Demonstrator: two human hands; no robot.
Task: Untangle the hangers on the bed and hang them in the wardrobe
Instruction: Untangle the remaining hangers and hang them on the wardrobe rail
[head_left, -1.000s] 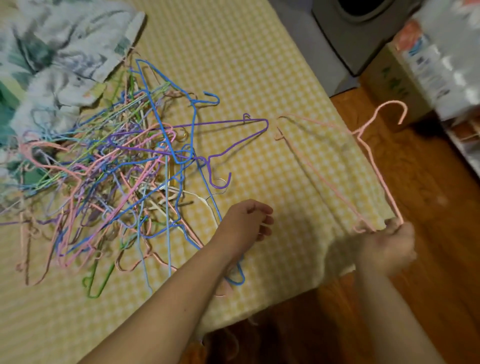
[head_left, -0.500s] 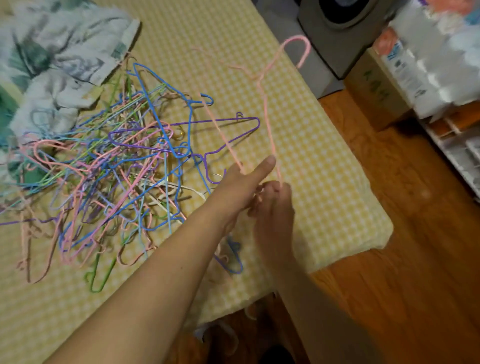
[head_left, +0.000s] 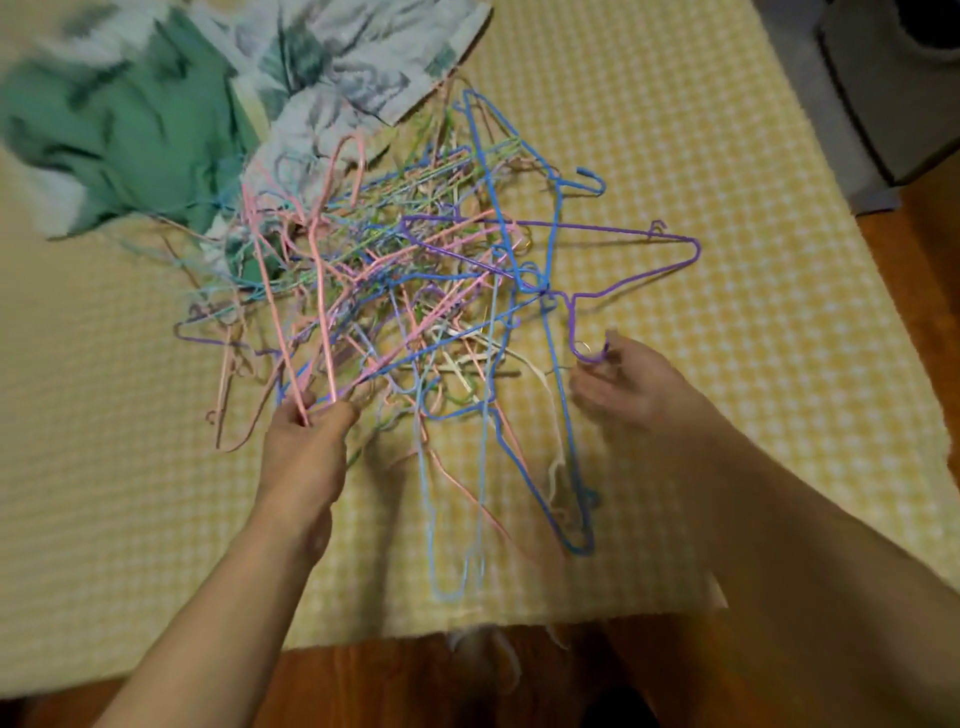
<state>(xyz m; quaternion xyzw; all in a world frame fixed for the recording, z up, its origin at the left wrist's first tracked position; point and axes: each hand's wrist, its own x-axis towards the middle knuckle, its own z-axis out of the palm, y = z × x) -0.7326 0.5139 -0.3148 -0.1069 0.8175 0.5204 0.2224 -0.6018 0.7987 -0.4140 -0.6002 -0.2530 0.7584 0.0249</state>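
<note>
Tangled pile of hangers (head_left: 415, 291) lies on the bed (head_left: 727, 130), just below a floral cloth (head_left: 332, 67). Left hand (head_left: 306, 457) at the pile's near edge, grip clamped on a pink hanger (head_left: 322, 291) standing over the pile. Right hand (head_left: 628, 389) at the pile's right side, fingers pinching a purple hanger (head_left: 623, 288) by its hook.

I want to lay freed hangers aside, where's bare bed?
Bare yellow checked bedspread lies right of the purple hanger, and near-left of the left hand. Crowded: the hanger tangle and floral cloth at centre and far left.
</note>
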